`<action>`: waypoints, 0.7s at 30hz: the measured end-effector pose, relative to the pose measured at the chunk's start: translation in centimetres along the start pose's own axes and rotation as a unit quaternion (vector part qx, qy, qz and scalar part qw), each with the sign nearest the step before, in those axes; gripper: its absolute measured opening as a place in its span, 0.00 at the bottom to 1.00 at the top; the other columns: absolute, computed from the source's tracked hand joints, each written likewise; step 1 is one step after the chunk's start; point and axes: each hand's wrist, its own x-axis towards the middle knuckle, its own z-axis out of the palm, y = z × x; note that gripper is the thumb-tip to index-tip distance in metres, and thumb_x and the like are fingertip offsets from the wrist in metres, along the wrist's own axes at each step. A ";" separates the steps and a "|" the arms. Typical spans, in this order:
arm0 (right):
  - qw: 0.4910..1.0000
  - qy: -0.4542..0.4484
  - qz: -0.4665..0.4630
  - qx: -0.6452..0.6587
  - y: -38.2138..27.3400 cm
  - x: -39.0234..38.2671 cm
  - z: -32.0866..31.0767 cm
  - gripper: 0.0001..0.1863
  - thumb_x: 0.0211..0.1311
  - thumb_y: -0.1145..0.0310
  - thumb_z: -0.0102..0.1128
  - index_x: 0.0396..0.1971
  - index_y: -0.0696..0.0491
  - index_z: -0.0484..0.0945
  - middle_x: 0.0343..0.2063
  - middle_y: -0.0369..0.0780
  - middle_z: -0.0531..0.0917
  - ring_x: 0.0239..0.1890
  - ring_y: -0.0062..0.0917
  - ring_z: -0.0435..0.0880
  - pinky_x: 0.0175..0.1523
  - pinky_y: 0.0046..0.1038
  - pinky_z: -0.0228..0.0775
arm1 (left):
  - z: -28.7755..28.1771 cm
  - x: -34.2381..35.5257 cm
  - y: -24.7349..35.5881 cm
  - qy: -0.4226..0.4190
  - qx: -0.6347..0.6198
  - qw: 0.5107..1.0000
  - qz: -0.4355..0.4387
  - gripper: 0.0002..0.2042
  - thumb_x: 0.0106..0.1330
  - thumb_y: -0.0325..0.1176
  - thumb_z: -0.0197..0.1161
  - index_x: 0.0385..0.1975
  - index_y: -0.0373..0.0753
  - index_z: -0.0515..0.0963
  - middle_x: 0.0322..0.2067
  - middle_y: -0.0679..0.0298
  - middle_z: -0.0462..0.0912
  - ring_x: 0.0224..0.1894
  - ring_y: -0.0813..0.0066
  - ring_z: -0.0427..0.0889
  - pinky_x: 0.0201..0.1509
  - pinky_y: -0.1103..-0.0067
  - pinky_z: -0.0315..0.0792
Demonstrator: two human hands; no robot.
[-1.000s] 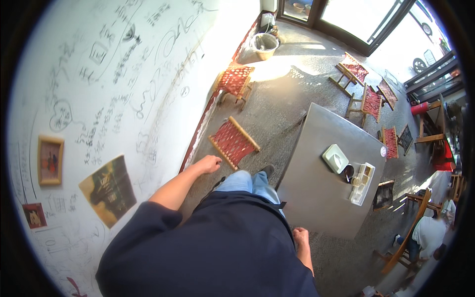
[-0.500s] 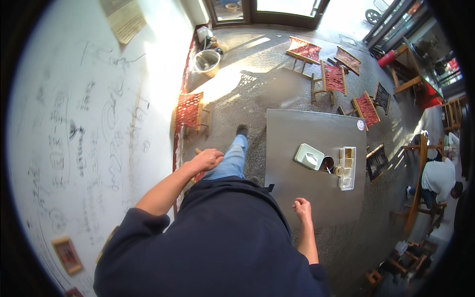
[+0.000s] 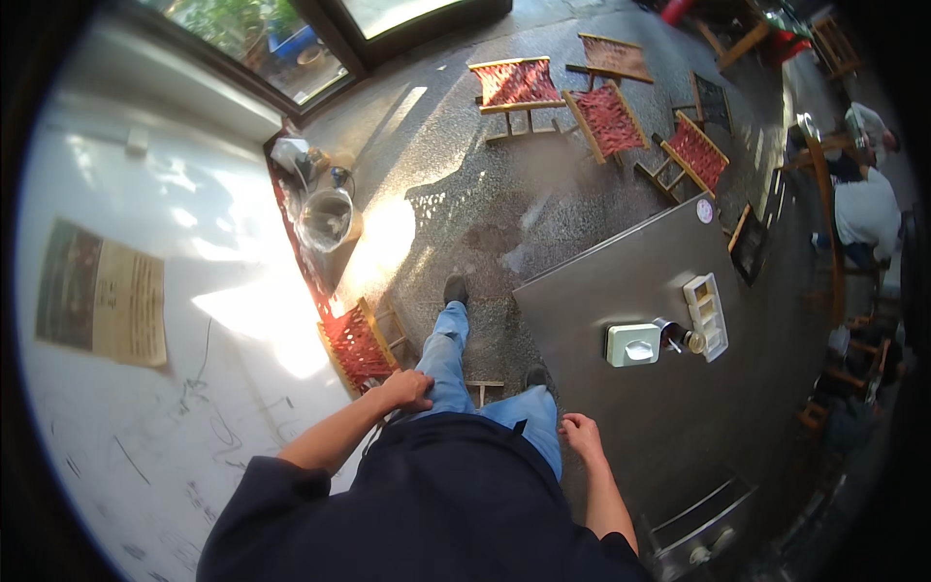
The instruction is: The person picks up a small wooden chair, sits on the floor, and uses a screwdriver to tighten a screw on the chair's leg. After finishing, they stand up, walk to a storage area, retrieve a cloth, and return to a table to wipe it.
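Observation:
My left hand (image 3: 409, 390) hangs over my left jeans leg (image 3: 448, 354), fingers curled, with no object visible in it. My right hand (image 3: 580, 434) is by my right thigh, fingers loosely bent and apart, holding nothing. It is nearest the grey metal-topped table (image 3: 572, 291) on my right. On the table sit a pale green tissue box (image 3: 631, 345), a dark cup or jar (image 3: 673, 337) and a white divided condiment tray (image 3: 706, 318). A red woven stool (image 3: 356, 349) stands against the wall at my left.
Ahead are several woven stools (image 3: 606, 116), a bucket (image 3: 325, 218) by the wall and a glass door (image 3: 407, 15). The written-on white wall (image 3: 165, 427) runs along my left. At right, people (image 3: 863, 213) are among wooden furniture (image 3: 834, 291).
I have walked forward along the wall, feet alternating. The glass door and bucket are nearer, and the small red stool I was beside is now mostly hidden below me.

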 end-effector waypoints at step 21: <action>0.788 -0.598 0.074 0.125 -12.9 8.6 21.0 0.12 0.67 0.66 0.56 0.42 0.59 0.81 0.33 0.37 0.85 0.34 0.21 0.84 0.41 0.26 0.77 | -17.9 3.8 -10.9 -0.373 0.074 0.925 0.014 0.23 0.74 0.51 0.55 0.38 0.33 0.82 0.34 0.49 0.84 0.40 0.54 0.84 0.48 0.63 0.76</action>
